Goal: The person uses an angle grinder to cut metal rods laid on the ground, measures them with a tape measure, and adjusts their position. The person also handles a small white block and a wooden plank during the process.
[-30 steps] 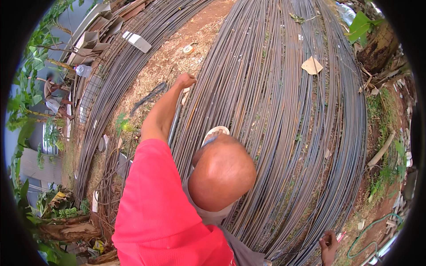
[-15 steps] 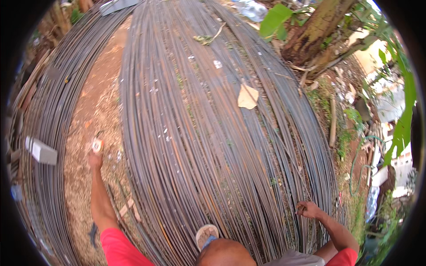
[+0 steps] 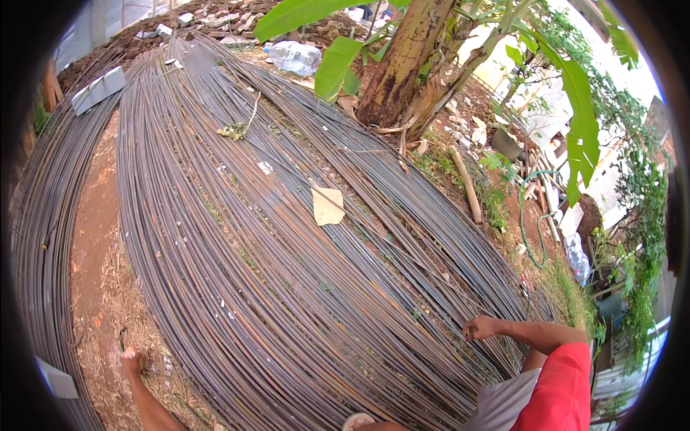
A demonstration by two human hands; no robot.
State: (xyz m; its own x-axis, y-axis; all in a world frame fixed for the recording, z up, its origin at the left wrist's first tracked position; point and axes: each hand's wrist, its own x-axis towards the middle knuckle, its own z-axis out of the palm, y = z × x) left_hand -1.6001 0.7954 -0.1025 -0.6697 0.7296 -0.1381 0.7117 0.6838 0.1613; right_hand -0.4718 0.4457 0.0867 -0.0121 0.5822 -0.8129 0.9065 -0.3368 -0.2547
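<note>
1. Along the right edge of the big rebar pile (image 3: 287, 273), the right hand (image 3: 480, 329) sits low down, fingers curled tight on the bars there, gripping what looks like a single rod.
2. Over on the left, the left hand (image 3: 131, 363) is down on the dirt strip (image 3: 100, 273) between the big pile and a second pile (image 3: 43, 237), fingers bent narrow; whether they hold anything, I can't tell.
3. Rebar runs long and rusty from the bottom edge up to the far top, bending with the lens.
4. A dry leaf (image 3: 327, 207) lies flat on the middle of the pile, with a scrap of dead vine (image 3: 233, 131) further up.
5. A banana trunk (image 3: 402, 61) stands just off the pile's far right edge, green leaves overhead.
6. A red sleeve (image 3: 560, 391) fills the bottom right corner.
7. A plastic bottle (image 3: 295, 56) lies near the trunk.
</note>
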